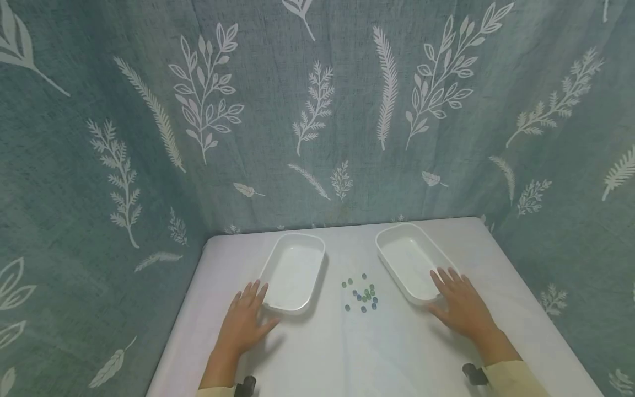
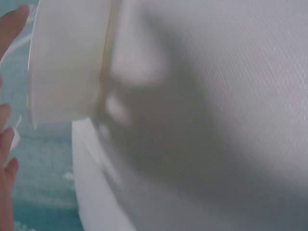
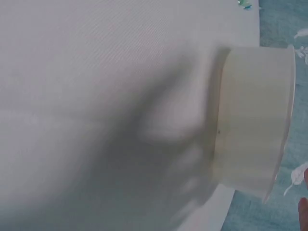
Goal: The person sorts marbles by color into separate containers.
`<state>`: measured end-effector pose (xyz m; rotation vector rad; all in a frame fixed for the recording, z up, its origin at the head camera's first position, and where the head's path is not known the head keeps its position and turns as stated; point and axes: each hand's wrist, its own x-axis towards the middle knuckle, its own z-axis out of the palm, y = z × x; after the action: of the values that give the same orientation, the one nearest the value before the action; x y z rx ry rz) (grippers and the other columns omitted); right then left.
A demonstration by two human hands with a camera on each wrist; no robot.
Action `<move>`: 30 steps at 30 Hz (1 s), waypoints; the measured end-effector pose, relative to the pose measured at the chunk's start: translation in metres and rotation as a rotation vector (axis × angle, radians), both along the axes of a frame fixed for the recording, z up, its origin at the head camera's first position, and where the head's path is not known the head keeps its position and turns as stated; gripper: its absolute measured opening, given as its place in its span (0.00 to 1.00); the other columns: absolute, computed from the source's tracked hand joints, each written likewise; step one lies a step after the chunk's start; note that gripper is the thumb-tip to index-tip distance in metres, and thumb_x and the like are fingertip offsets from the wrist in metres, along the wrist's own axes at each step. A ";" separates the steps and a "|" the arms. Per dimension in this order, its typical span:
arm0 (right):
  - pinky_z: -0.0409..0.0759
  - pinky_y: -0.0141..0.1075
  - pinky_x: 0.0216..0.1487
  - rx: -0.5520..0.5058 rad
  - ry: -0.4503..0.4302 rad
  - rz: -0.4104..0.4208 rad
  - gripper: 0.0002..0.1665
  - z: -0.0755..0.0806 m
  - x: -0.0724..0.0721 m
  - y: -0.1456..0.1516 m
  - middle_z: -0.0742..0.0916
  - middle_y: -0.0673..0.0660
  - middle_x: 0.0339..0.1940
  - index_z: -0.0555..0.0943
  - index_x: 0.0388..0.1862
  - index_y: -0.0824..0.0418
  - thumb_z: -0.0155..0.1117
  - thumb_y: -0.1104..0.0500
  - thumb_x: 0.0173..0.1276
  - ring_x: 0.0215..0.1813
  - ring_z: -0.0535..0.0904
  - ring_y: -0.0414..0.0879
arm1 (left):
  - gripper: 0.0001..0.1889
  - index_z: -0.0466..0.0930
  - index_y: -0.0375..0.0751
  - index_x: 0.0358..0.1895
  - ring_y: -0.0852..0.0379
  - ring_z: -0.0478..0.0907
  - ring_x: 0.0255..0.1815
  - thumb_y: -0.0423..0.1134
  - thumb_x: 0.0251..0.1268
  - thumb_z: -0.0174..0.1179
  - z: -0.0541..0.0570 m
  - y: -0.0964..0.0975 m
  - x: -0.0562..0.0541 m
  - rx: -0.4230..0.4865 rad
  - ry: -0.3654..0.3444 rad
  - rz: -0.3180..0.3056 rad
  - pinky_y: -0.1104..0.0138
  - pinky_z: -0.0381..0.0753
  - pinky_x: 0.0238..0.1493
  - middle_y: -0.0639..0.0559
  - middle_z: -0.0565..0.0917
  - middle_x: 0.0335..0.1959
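My left hand [image 1: 243, 322] is spread beside the near left corner of a white rectangular tray [image 1: 295, 270], holding nothing. Opposite it, my right hand [image 1: 461, 306] has its fingers extended over the near right side of a second white tray [image 1: 407, 256]. Whether either hand touches its tray is unclear. Between the trays lie several small green and blue glass-like pieces [image 1: 367, 292]. The left wrist view shows the left tray's side wall [image 2: 70, 62] and some fingers [image 2: 12, 24]. In the right wrist view the right tray's wall [image 3: 252, 115] appears, with fingertips [image 3: 303, 211] at the frame edge.
A white cloth [image 1: 327, 358] covers the table beneath everything. Teal curtains [image 1: 268, 110] with white leaf prints hang behind the table and at both sides. Dark bands with small devices [image 1: 474, 374] sit at both wrists, beside pale yellow sleeves [image 1: 516, 379].
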<state>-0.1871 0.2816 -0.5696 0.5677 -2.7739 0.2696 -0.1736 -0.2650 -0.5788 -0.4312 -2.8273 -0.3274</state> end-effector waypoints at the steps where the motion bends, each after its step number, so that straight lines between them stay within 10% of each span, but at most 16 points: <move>1: 0.54 0.59 0.70 -0.007 0.002 -0.001 0.49 0.000 -0.001 -0.001 0.71 0.68 0.69 0.67 0.71 0.66 0.65 0.36 0.62 0.72 0.60 0.66 | 0.48 0.61 0.42 0.74 0.39 0.54 0.74 0.66 0.54 0.65 -0.001 -0.002 0.000 0.011 0.007 0.014 0.44 0.51 0.72 0.39 0.61 0.74; 30: 0.77 0.46 0.57 -0.438 0.093 0.129 0.34 -0.007 -0.001 -0.066 0.84 0.56 0.55 0.77 0.62 0.60 0.75 0.55 0.56 0.57 0.78 0.53 | 0.42 0.51 0.47 0.77 0.36 0.68 0.66 0.61 0.67 0.56 -0.037 0.002 -0.011 0.713 -0.135 0.305 0.40 0.64 0.64 0.36 0.73 0.64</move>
<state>-0.1879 0.2157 -0.5766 0.6232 -2.4781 0.8297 -0.1850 -0.2634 -0.6159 0.1764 -2.5948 -1.2606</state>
